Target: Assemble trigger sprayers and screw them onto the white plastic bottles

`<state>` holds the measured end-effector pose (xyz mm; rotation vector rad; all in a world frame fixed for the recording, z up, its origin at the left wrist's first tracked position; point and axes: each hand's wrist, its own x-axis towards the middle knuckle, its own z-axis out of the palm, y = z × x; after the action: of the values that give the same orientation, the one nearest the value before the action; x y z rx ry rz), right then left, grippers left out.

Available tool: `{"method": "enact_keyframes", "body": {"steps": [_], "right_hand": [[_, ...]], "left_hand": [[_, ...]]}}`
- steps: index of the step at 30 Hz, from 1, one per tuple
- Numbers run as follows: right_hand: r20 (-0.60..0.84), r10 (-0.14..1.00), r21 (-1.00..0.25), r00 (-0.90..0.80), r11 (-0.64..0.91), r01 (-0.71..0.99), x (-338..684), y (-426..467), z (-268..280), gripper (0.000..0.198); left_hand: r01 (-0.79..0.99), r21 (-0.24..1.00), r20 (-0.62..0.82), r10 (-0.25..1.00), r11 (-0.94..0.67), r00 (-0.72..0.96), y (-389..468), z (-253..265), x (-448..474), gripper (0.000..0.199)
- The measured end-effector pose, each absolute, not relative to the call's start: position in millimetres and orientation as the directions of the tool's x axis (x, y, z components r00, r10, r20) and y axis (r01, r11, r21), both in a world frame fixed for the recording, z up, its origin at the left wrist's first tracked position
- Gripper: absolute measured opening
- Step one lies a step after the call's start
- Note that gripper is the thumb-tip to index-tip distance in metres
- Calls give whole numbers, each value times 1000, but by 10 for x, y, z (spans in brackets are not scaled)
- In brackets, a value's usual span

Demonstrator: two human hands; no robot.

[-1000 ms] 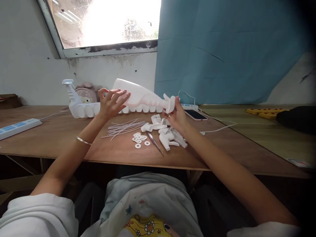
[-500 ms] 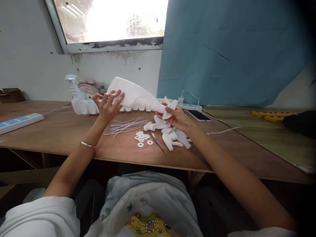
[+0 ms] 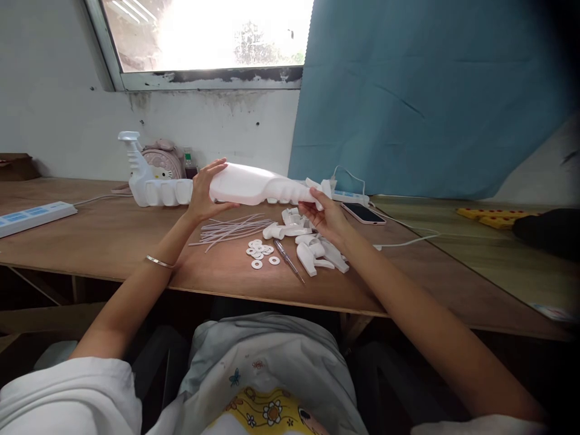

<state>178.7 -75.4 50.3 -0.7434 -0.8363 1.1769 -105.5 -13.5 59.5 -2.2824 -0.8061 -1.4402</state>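
A white spray bottle [image 3: 254, 183] is held sideways above the table, its wide base to the left and its spray head to the right. My left hand [image 3: 206, 192] grips the base end, thumb below and fingers on top. Around the neck and spray head, my right hand [image 3: 327, 212] is closed. Below lie a bunch of thin white tubes [image 3: 231, 229], several white washers [image 3: 257, 264], a slim screwdriver [image 3: 288, 260] and loose white spray heads [image 3: 312, 249].
A row of white bottles [image 3: 170, 192] stands along the back, the left one with a spray head. A pink bag [image 3: 162, 160] sits behind it. Power strips [image 3: 36, 217] lie at left and back right. A phone [image 3: 363, 212] and a white cable [image 3: 408, 241] are at right.
The bottle has swung down from a slant to nearly level and has turned. My left hand has shifted its grip round the base end; my right hand stays at the spray head.
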Motion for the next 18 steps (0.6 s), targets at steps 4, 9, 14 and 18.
{"method": "enact_keyframes", "body": {"steps": [4,9,14,18], "right_hand": [[187,963,-856,193,256,-448,1796,-734,475,18],[169,958,-889,233,251,-384,1804,-674,411,21],[181,952,-913,248,256,-317,1774,-700,407,20],[340,916,-898,211,383,-218,1737,-766,449,22]], "left_hand": [[594,91,882,342,-799,325,-74,573,-1065,76],[554,225,837,450,-802,312,-50,551,-1051,56],[432,492,762,614,-756,206,25,481,-1032,53],[116,819,546,825,-562,149,165,431,-1050,57]]}}
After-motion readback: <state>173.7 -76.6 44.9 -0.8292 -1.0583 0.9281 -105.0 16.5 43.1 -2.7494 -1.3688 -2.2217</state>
